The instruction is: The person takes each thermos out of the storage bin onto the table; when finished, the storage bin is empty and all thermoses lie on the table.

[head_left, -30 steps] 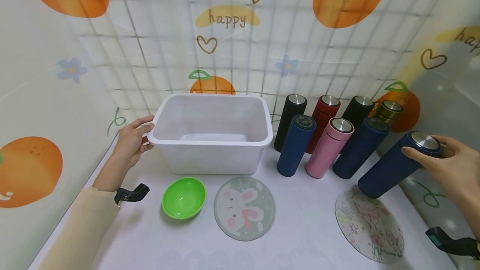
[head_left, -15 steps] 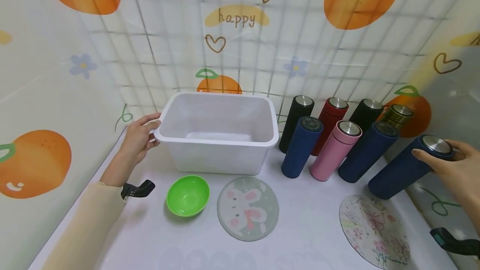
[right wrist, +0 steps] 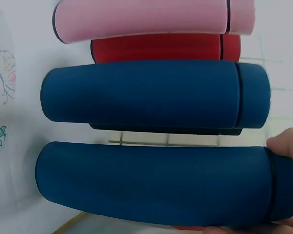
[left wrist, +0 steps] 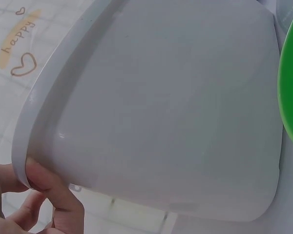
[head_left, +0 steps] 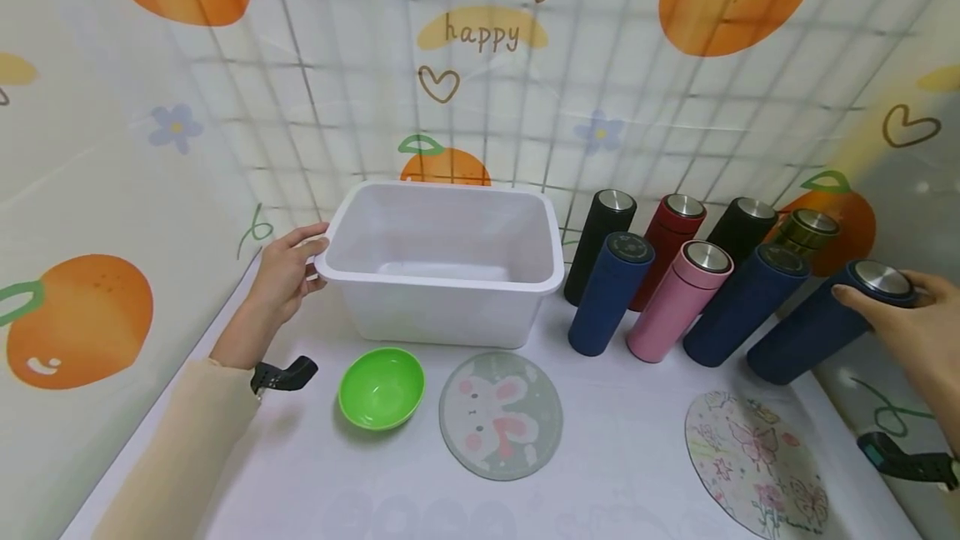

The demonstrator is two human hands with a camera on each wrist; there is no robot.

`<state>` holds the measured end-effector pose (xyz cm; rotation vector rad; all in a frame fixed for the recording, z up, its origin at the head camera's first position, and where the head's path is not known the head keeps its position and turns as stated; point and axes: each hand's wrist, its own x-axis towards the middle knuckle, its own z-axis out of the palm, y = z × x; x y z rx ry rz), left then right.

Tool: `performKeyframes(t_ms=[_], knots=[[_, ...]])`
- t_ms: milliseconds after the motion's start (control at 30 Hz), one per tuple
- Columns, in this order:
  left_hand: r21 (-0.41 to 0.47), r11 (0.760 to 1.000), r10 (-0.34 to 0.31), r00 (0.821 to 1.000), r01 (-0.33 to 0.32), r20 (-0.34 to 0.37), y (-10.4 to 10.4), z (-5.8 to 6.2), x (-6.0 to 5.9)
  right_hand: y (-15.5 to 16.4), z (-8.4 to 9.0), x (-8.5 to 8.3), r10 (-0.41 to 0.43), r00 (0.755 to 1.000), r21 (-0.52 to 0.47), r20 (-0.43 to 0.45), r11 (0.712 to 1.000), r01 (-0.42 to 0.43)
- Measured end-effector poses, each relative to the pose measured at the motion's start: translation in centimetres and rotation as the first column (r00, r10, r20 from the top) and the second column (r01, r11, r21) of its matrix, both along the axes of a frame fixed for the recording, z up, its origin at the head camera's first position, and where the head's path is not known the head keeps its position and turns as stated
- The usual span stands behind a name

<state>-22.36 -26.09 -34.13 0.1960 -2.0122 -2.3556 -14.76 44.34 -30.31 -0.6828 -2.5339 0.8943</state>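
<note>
My left hand (head_left: 283, 277) pinches the left rim of a white plastic tub (head_left: 442, 311). In the left wrist view its thumb and a finger (left wrist: 53, 187) close over the tub's lip. At the right, my right hand (head_left: 911, 323) grips a navy blue thermos (head_left: 813, 327) around its silver-topped lid. In the right wrist view this thermos (right wrist: 151, 183) lies beside another blue thermos (right wrist: 151, 92), with a gap between them. Whether the gripped thermos's base touches the table, I cannot tell. Left of it stand a second navy thermos (head_left: 746, 307), a pink thermos (head_left: 678, 302) and a blue thermos (head_left: 609, 294).
Behind those stand a black thermos (head_left: 596, 248), a red thermos (head_left: 670, 244), another black thermos (head_left: 742, 223) and a gold-green thermos (head_left: 806, 232). In front lie a green bowl (head_left: 381, 390), a round bunny mat (head_left: 500, 417) and a flowered mat (head_left: 757, 465). A patterned curtain hangs behind.
The gripped navy thermos has shifted slightly back, its base now farther from the flowered mat. The left hand keeps its hold on the tub. The head view has turned a little left.
</note>
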Motion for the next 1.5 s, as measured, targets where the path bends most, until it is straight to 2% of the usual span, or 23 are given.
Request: performKeyframes(t_ms=[567, 1033, 1167, 1267, 1400, 1500], knots=[[-0.016, 1.000, -0.020, 1.000, 0.020, -0.005, 0.9, 0.0, -0.3, 1.6, -1.5, -1.3, -0.073, 0.997, -0.003, 0.014, 0.997, 0.073], [0.004, 1.000, -0.010, 1.000, 0.010, -0.021, 0.5, 0.4, 0.0, 3.2, -1.9, -1.5, 0.035, 0.999, 0.032, 0.004, 0.999, -0.035], [0.015, 1.000, -0.012, 1.000, 0.013, -0.011, 0.3, 0.5, 0.1, 3.1, -2.1, -1.5, 0.063, 0.998, 0.024, -0.032, 0.998, -0.062], [0.023, 1.000, -0.020, 1.000, 0.020, -0.001, 0.2, 0.5, 0.2, 3.1, -2.4, -1.5, 0.075, 0.995, 0.011, -0.060, 0.997, -0.075], [0.027, 0.999, -0.038, 0.999, 0.037, 0.010, -0.1, 0.6, 0.3, 3.1, -2.5, -1.7, 0.071, 0.996, 0.013, -0.046, 0.997, -0.071], [-0.043, 0.998, -0.050, 0.999, 0.050, 0.013, -0.4, 0.7, 0.4, 3.1, -2.4, -1.9, 0.063, 0.998, 0.033, -0.016, 0.997, -0.063]])
